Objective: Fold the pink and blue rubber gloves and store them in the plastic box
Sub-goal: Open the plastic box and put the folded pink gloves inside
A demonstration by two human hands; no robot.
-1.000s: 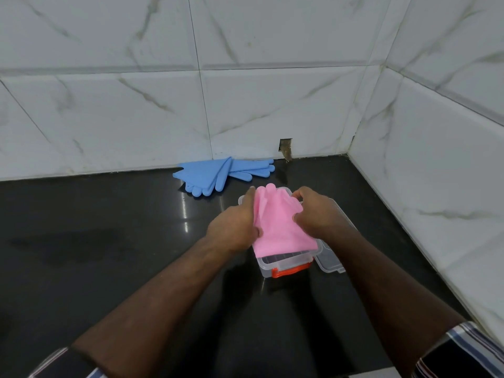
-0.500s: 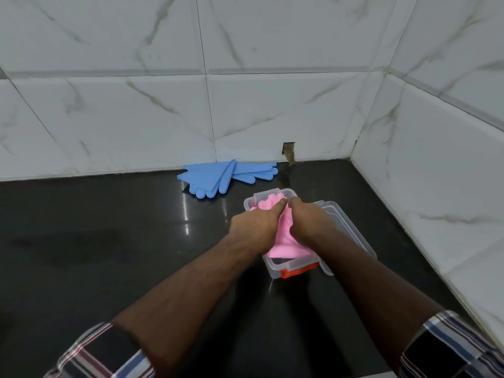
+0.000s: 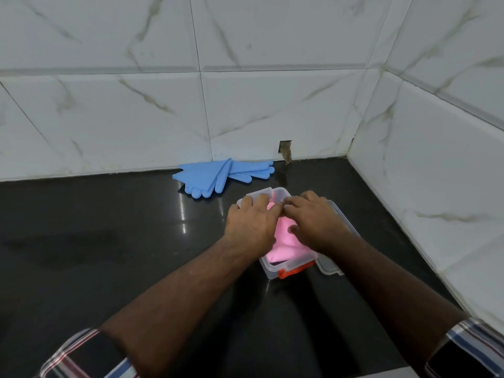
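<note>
- Inside the clear plastic box (image 3: 268, 270), the folded pink gloves (image 3: 286, 242) sit under both palms.
- The left hand (image 3: 252, 222) and right hand (image 3: 313, 221) lie flat, fingers spread, pressing, gripping nothing.
- Risk: springy rubber may unfold and bulge above the rim once released, blocking the lid (image 3: 331, 264) lying alongside.
- The blue gloves (image 3: 218, 174) wait unfolded by the wall, well apart.

Black countertop (image 3: 109, 255) meets white marble-tiled walls (image 3: 272, 105).
</note>
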